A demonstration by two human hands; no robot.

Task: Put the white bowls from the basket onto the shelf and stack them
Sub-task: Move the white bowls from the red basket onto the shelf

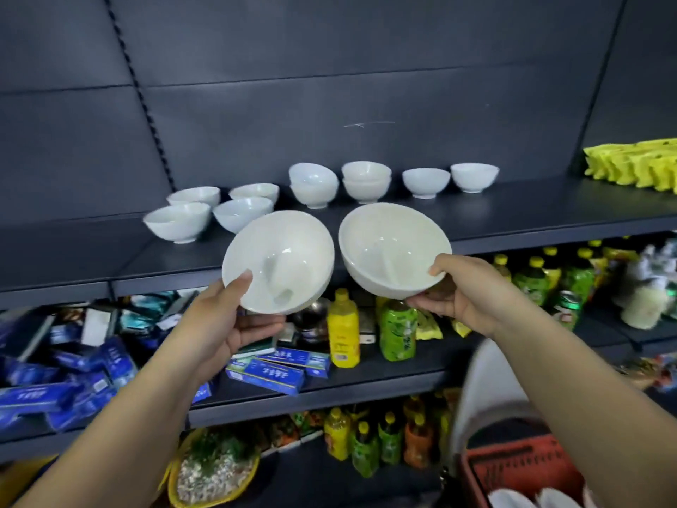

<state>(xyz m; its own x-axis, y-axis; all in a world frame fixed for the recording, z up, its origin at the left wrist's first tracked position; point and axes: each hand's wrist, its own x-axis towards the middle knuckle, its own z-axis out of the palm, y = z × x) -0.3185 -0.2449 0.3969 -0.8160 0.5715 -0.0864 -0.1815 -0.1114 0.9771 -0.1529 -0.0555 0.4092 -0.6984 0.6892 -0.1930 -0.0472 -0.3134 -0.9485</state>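
My left hand [230, 317] grips a white bowl [282, 254] by its near rim, thumb inside, tilted toward me. My right hand [465, 291] grips a second white bowl [392, 240] the same way. Both bowls hover in front of the dark shelf [513, 214]. On that shelf stand several white bowls: single ones at the left [177, 221] and right [474, 176], and two short stacks [313, 187] [366, 181] in the middle. The red basket [520, 471] sits at the bottom right, with more white bowls [549, 499] showing in it.
Yellow packets [633, 165] lie at the shelf's right end. The shelf below holds blue boxes [271, 373], yellow and green drink bottles [397, 330]. More bottles and a yellow-rimmed tray [212, 471] fill the lowest level.
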